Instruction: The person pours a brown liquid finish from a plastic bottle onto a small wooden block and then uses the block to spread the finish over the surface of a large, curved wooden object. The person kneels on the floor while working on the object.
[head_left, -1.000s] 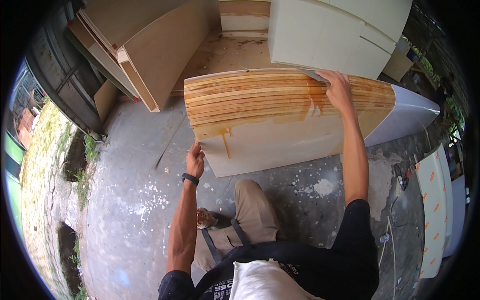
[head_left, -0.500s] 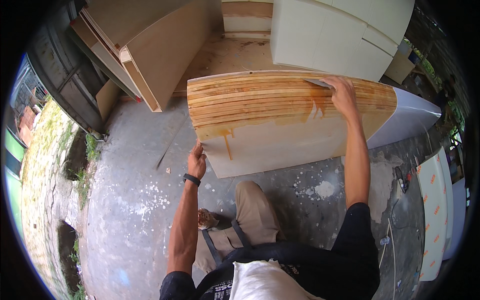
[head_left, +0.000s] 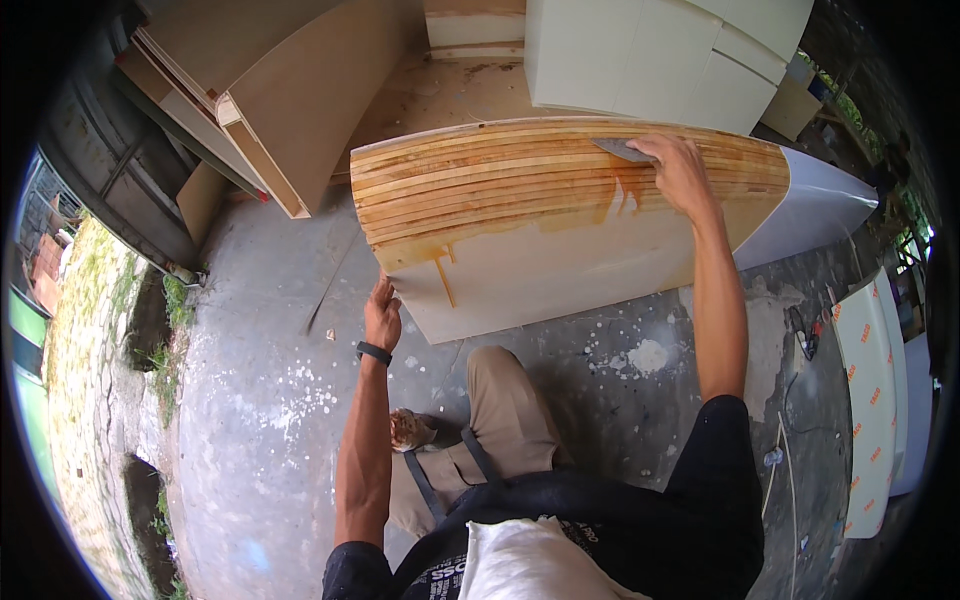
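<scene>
A stack of layered, glue-stained wooden panels (head_left: 560, 215), standing on edge on the grey concrete floor (head_left: 250, 400), is being steadied at its near left corner by the left hand (head_left: 382, 318), fingers grasping the edge. A flat grey scraper (head_left: 622, 150) is being pressed against the far top edge under the right hand (head_left: 682, 172), fingers spread.

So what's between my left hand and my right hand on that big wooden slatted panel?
In the head view, only the wooden slatted panel itself: glue-streaked slats and pale board run from the left hand at its lower corner to the right hand.
</scene>
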